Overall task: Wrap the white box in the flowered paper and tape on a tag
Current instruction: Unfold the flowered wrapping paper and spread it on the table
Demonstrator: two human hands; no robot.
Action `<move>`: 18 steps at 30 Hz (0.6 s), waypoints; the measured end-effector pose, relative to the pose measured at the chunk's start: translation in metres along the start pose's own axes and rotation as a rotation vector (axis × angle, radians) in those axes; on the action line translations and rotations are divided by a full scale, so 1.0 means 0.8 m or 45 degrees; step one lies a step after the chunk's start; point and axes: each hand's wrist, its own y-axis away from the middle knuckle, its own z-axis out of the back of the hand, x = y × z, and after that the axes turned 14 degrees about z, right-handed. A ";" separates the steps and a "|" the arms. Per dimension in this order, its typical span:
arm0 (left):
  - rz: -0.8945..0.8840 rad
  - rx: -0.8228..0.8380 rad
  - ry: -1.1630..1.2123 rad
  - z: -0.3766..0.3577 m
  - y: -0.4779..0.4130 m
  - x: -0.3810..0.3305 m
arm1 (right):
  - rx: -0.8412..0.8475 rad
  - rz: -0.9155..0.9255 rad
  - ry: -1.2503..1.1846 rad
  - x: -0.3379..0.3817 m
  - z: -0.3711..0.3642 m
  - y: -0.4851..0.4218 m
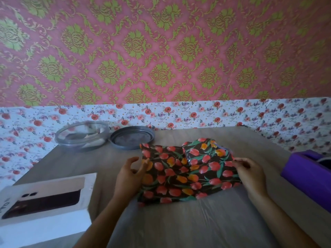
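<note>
At table centre, the flowered paper (188, 174) lay crumpled, raised at the sides by 2 hands. Dark ground, printed with red and orange tulips and green leaves; surface glossy, with several creases and 1 raised fold running up the middle toward the far edge. Its near edge rested on the grey table (232, 138).

Left hand (132, 174): fingers loosely curled round the paper's left edge, fingertips on the printed face, thumb lifted and apart from them.

Right hand (249, 174): fingers bunched close together, pinching the paper's right edge against the thumb. Exact thumb contact was hidden by the fingers.

The white box (44, 203) sat at the near left corner of the table, well apart from the paper, neither hand on it; a phone picture showed on its top face.

Behind the paper: 1 clear bowl (81, 135) and, just beside it, 1 grey round lid (132, 137). At the right edge of the table: 1 purple tape dispenser (308, 172), partly cut off by the frame.
</note>
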 end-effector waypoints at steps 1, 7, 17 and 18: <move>-0.061 -0.047 -0.032 0.000 0.001 0.000 | 0.034 0.037 0.081 0.000 0.000 0.000; -0.068 -0.154 -0.065 0.005 -0.011 0.010 | 0.052 0.141 0.237 -0.011 0.009 -0.011; -0.083 -0.059 0.263 0.010 -0.006 0.011 | 0.583 -0.098 0.707 -0.013 0.022 -0.031; -0.157 -0.038 0.199 0.013 -0.008 0.011 | 0.636 -0.067 0.780 -0.009 0.022 -0.030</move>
